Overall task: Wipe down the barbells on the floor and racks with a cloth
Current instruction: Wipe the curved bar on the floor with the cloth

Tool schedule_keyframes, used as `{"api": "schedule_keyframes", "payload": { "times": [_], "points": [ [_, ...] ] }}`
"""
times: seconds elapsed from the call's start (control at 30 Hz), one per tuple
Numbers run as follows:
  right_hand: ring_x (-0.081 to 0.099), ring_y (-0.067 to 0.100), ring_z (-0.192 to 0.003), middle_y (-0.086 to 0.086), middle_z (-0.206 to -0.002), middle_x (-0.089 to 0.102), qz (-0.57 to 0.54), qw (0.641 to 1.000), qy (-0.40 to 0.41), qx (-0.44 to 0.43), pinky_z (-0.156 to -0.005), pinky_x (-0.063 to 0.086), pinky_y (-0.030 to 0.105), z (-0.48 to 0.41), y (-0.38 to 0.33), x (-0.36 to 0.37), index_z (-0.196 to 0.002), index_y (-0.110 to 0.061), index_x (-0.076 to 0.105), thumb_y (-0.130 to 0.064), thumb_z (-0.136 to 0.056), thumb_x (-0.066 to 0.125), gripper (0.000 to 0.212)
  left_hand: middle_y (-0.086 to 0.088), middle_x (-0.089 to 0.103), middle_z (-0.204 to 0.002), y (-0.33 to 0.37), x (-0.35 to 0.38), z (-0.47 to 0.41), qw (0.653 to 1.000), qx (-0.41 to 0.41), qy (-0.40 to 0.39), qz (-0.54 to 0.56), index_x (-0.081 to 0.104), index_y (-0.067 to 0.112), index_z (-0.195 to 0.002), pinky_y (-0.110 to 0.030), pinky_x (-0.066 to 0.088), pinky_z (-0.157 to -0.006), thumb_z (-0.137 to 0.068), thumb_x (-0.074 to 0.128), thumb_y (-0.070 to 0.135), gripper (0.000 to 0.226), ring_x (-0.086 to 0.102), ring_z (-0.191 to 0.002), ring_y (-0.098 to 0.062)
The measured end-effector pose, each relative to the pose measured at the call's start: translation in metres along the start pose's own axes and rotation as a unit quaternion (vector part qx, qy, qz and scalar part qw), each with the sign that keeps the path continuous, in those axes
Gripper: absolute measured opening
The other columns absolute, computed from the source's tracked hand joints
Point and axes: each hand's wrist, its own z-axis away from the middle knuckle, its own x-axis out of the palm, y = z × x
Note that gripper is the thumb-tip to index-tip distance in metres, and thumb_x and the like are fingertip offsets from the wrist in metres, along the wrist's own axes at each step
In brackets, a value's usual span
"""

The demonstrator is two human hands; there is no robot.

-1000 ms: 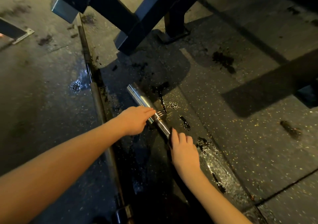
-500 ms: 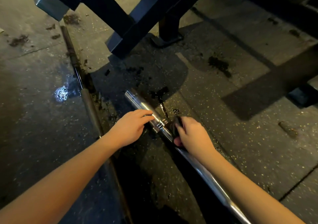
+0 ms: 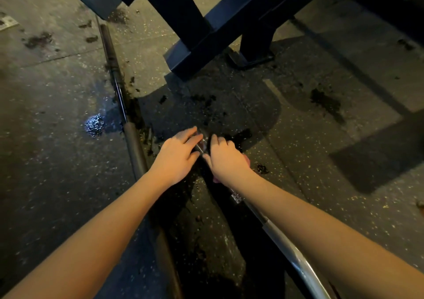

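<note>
1. The shiny silver steel barbell [image 3: 300,269] lies on the dark speckled rubber floor [image 3: 344,184], from near right up to both hands.
2. The right hand [image 3: 226,162] is curled round a dark cloth [image 3: 208,140] clamped onto the sleeve.
3. The left hand [image 3: 176,158] is laid on the sleeve end, fingers nearly straight, gripping nothing.
4. The cloth should be wrapped fully and twisted while the bar is steadied against rolling.
5. Beyond lie a dull grey barbell [image 3: 135,151] and a dark blue steel rack [image 3: 206,30].

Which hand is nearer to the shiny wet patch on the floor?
Left. The left hand rests on the shiny barbell, to the right of the wet patch; the right hand grips it farther right, beyond the left hand.
</note>
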Motion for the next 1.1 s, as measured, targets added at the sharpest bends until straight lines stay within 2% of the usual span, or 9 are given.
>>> {"api": "schedule_keyframes", "payload": {
  "times": [0.23, 0.4, 0.5, 0.6, 0.7, 0.8, 0.93, 1.03, 1.1],
  "points": [
    [0.044, 0.031, -0.124, 0.013, -0.136, 0.039, -0.029, 0.997, -0.07, 0.028, -0.098, 0.046, 0.043, 0.023, 0.016, 0.003, -0.148, -0.009, 0.019, -0.044, -0.086, 0.066, 0.085, 0.0, 0.047, -0.139, -0.022, 0.013, -0.022, 0.986, -0.035, -0.07, 0.146, 0.029, 0.03, -0.149, -0.023, 0.027, -0.106, -0.097, 0.054, 0.025, 0.058, 0.041, -0.13, -0.015],
    [0.06, 0.025, -0.096, 0.008, -0.109, 0.054, -0.087, 0.983, -0.137, 0.091, -0.076, 0.055, 0.037, 0.012, 0.034, -0.007, -0.108, -0.013, 0.042, -0.035, -0.072, 0.078, 0.056, 0.003, 0.043, -0.142, -0.019, 0.013, -0.049, 0.983, -0.028, -0.128, 0.13, 0.031, 0.032, -0.147, -0.033, 0.03, -0.107, -0.099, 0.048, 0.031, 0.051, 0.035, -0.132, -0.017],
    [0.067, 0.021, -0.083, 0.008, -0.1, 0.063, -0.196, 0.958, -0.173, 0.114, -0.072, 0.058, 0.042, 0.005, 0.048, -0.017, -0.103, -0.012, 0.045, -0.031, -0.071, 0.077, 0.049, 0.005, 0.04, -0.145, -0.008, 0.017, -0.061, 0.985, -0.013, -0.12, 0.124, 0.036, 0.029, -0.144, -0.038, 0.031, -0.109, -0.101, 0.041, 0.034, 0.043, 0.033, -0.135, -0.017],
    [0.055, 0.025, -0.105, 0.01, -0.118, 0.051, -0.011, 0.991, -0.086, 0.101, -0.084, 0.053, 0.039, 0.02, 0.035, -0.006, -0.122, -0.008, 0.043, -0.039, -0.077, 0.072, 0.062, 0.003, 0.043, -0.142, 0.001, 0.02, -0.066, 0.984, -0.022, -0.097, 0.151, 0.044, 0.023, -0.136, -0.041, 0.033, -0.108, -0.102, 0.039, 0.035, 0.037, 0.039, -0.131, -0.016],
    [0.052, 0.031, -0.111, 0.016, -0.127, 0.046, 0.141, 0.987, 0.005, 0.072, -0.089, 0.05, 0.039, 0.035, 0.015, 0.011, -0.142, -0.002, 0.028, -0.037, -0.081, 0.074, 0.085, 0.0, 0.051, -0.132, 0.003, 0.022, -0.069, 0.99, -0.009, -0.075, 0.121, 0.047, 0.021, -0.13, -0.042, 0.037, -0.103, -0.101, 0.039, 0.035, 0.033, 0.046, -0.123, -0.018],
    [0.053, 0.031, -0.109, 0.012, -0.12, 0.049, -0.01, 0.993, -0.06, 0.098, -0.084, 0.047, 0.037, 0.015, 0.044, 0.003, -0.129, -0.01, 0.036, -0.034, -0.073, 0.079, 0.074, -0.001, 0.055, -0.122, 0.012, 0.02, -0.08, 0.994, -0.012, -0.075, 0.081, 0.051, 0.021, -0.123, -0.04, 0.037, -0.096, -0.102, 0.035, 0.037, 0.03, 0.048, -0.114, -0.02],
    [0.051, 0.018, -0.084, -0.003, -0.091, 0.051, -0.114, 0.983, -0.129, 0.069, -0.06, 0.039, 0.027, 0.005, 0.074, -0.02, -0.097, -0.018, 0.043, -0.038, -0.066, 0.083, 0.054, -0.003, 0.057, -0.118, 0.031, 0.016, -0.103, 0.992, -0.039, -0.123, -0.001, 0.051, 0.021, -0.119, -0.041, 0.035, -0.092, -0.103, 0.029, 0.039, 0.033, 0.048, -0.112, -0.023],
    [0.054, 0.016, -0.086, -0.005, -0.091, 0.054, -0.169, 0.973, -0.144, 0.057, -0.063, 0.04, 0.025, 0.008, 0.08, -0.025, -0.098, -0.023, 0.05, -0.042, -0.068, 0.082, 0.048, -0.004, 0.055, -0.119, 0.033, 0.014, -0.101, 0.989, -0.054, -0.133, -0.027, 0.049, 0.022, -0.118, -0.041, 0.035, -0.091, -0.103, 0.028, 0.038, 0.03, 0.044, -0.113, -0.024],
    [0.054, 0.018, -0.101, -0.001, -0.108, 0.055, -0.145, 0.979, -0.134, 0.054, -0.077, 0.045, 0.027, 0.013, 0.077, -0.023, -0.118, -0.021, 0.051, -0.05, -0.074, 0.076, 0.059, -0.005, 0.046, -0.125, 0.035, 0.015, -0.095, 0.989, -0.047, -0.136, -0.042, 0.047, 0.023, -0.12, -0.04, 0.035, -0.094, -0.103, 0.028, 0.038, 0.03, 0.04, -0.116, -0.024]
  ]
}}
